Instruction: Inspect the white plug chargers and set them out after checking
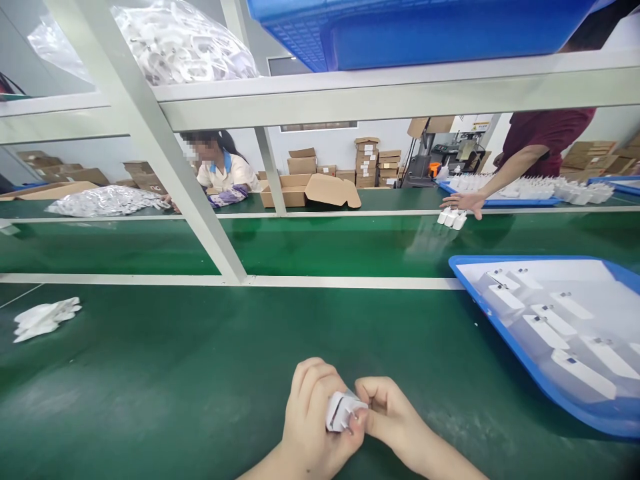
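A small white power adapter with metal prongs sits in my left hand, whose fingers wrap round its body. My right hand is closed, with thumb and forefinger pinching at the adapter's right side near the prongs. Exactly what those right fingertips grip is partly hidden. Both hands are over the green work surface, close to its near edge. To the right, a blue-rimmed tray holds several similar white adapters, lying spaced apart.
White gloves or cloth lie at left. A slanting metal post and a shelf with a blue crate stand ahead. Across the green belt, a co-worker's hand is over white adapters; another person sits further left.
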The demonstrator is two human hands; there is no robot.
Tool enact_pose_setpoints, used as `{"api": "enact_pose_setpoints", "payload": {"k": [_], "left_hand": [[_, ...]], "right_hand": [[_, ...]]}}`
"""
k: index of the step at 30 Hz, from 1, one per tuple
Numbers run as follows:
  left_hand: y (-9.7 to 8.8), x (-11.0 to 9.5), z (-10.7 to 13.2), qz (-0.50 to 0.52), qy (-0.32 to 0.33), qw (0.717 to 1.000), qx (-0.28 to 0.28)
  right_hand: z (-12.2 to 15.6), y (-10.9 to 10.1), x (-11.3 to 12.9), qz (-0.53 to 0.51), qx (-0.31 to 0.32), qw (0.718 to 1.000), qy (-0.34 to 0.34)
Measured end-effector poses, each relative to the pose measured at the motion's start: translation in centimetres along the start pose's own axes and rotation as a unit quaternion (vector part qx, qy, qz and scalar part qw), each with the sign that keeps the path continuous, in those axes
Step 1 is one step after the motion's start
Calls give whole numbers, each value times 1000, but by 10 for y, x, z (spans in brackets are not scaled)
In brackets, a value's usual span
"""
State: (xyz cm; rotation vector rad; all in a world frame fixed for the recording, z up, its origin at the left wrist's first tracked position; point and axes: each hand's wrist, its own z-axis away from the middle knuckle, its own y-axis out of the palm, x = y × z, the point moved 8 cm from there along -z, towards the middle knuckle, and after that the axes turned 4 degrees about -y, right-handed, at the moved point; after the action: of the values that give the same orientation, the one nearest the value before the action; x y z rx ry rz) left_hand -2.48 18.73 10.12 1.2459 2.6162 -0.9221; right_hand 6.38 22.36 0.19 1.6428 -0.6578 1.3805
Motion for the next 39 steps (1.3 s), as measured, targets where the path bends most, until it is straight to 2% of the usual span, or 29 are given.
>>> {"api": "enact_pose_setpoints", "payload": {"k": [8, 13, 17, 20, 23, 25, 30, 36, 39], "left_hand": [[3, 3, 2, 5, -6, 1000, 16], [12, 15, 10, 34, -41, 997, 49], [17, 24, 14, 81, -81, 991, 75], [21, 26, 16, 141, -112, 980, 87], [27, 29, 20, 206, -136, 964, 99], [32, 31, 24, 228, -146, 956, 115], [43, 34, 29, 204, -164, 948, 179], [43, 32, 26, 166, -166, 958, 165], [50, 41, 28, 173, -227, 941, 180]], "right_hand": [[2, -1, -3, 14, -21, 999, 20], [1, 0, -5, -23, -40, 998, 36], [-1, 0, -4, -66, -49, 996, 21], [0, 4, 0, -96, -27, 995, 6], [3, 6, 3, -96, -11, 995, 13], [4, 2, 4, -84, -25, 996, 17], [3, -4, 8, -89, -50, 995, 8], [2, -5, 7, -107, -66, 992, 18], [0, -11, 4, -81, -88, 992, 35]]}}
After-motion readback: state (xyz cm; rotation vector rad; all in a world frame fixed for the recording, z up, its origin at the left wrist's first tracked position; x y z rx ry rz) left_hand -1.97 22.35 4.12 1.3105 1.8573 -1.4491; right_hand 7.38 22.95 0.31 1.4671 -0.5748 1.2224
